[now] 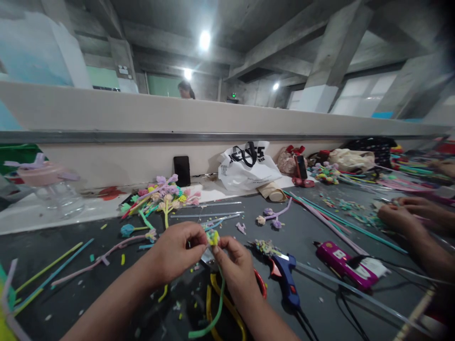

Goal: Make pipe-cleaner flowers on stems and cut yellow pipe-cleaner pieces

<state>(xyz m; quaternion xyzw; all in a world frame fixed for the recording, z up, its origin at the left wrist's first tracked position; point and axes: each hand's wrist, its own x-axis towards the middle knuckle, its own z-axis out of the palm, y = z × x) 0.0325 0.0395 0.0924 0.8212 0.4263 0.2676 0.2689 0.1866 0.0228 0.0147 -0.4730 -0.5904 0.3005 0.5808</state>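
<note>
Between my fingertips is a small yellow flower (pixel 213 237) on a curved green pipe-cleaner stem (pixel 221 303). My right hand (pixel 236 265) pinches it just under the head, and the stem hangs down past the palm. My left hand (pixel 179 251) has its thumb and forefinger closed at the flower's left side; whether a small piece sits in that pinch is hidden. Below both hands lie scissors with yellow handles (pixel 232 310), partly covered. To the right rests a blue hot glue gun (pixel 287 274) with a glue stick (pixel 330 274) behind it.
A pile of pipe-cleaner flowers (pixel 165 194) lies beyond my left hand. A purple power strip (pixel 346 265) with cables is at the right, near a co-worker's hands (pixel 401 213). A clear cup (pixel 57 194), a phone (pixel 182 171) and a white bag (pixel 245 168) stand along the back.
</note>
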